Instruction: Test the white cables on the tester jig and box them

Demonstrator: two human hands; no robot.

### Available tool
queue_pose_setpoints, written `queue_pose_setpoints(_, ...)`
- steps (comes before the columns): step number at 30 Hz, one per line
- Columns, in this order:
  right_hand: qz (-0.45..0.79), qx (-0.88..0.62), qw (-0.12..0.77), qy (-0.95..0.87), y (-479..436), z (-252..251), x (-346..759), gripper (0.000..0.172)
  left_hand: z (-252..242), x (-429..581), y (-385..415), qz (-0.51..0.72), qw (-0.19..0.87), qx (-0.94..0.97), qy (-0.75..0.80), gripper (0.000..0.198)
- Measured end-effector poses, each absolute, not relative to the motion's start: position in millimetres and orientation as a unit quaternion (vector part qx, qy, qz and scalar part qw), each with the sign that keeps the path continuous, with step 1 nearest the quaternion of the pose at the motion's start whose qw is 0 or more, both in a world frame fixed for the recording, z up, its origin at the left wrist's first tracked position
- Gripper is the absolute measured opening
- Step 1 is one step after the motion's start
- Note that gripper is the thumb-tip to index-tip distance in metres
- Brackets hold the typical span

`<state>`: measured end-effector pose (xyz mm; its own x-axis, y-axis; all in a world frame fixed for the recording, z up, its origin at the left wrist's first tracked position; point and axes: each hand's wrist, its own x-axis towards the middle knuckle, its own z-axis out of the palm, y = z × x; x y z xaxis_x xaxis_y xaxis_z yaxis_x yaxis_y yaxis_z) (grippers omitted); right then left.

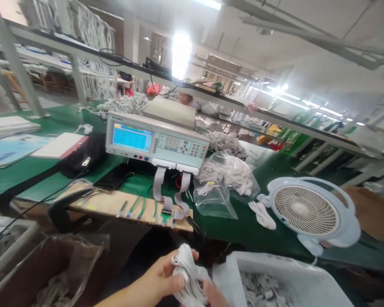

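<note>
Left hand gripping white cable bundle, blurred right hand against it, grip unclear

Right of the tester, you had a lane of bare green tabletop before the clear bags; fan closed its far end. In front: grey ribbon cables hung across your reach. Left: black pouch. Above and behind: shelf rail. Below, rightward: white crate crowded your right hand.
</note>
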<state>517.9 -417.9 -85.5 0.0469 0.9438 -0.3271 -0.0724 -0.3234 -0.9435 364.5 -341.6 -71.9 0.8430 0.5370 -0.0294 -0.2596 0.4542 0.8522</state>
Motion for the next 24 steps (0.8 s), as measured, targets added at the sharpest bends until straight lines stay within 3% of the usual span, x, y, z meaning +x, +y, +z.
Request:
queue_pose_setpoints(5, 0.709, -0.471, 0.335, -0.404, -396, -96, 485, 0.041, -77, 338, -331, 0.361, 0.818, 0.36, 0.266, 0.039)
queue_pose_setpoints(9, 0.769, -0.4, 0.338, -0.368, -394, -109, 478, 0.071, -84, 326, -315, 0.456, 0.748, 0.332, 0.35, 0.024)
queue_pose_setpoints(11, 0.761, -0.396, 0.357, -0.37, -392, -118, 474, 0.077, -89, 324, -308, 0.46, 0.73, 0.35, 0.364, 0.022)
queue_pose_setpoints(20, 0.723, -0.445, 0.384, -0.363, -401, -135, 454, 0.064, -109, 326, -303, 0.387, 0.726, 0.401, 0.403, 0.027)
queue_pose_setpoints(24, 0.669, -0.47, 0.486, -0.308, -393, -123, 460, 0.041, -116, 327, -307, 0.352, 0.729, 0.418, 0.412, 0.035)
